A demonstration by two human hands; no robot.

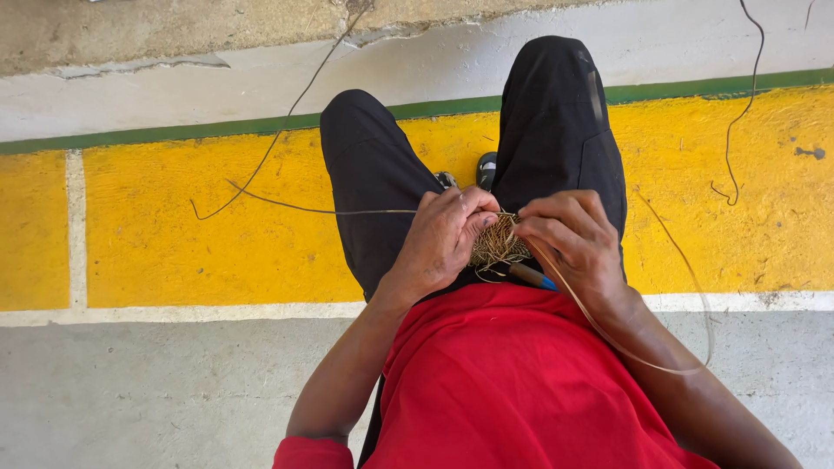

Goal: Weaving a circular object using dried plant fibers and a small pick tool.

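Observation:
A small woven piece of tan fibre sits between my two hands, above my lap. My left hand grips its left side with fingers curled over it. My right hand pinches its right edge. A tool with a blue and dark handle pokes out beneath the piece, under my right hand. One long thin strand runs left from the piece across my knee. Another strand loops down and around my right forearm.
I wear black trousers and a red shirt. Below my knees lies a yellow painted floor with a green stripe and white lines. Loose dark strands trail over the floor at the upper right.

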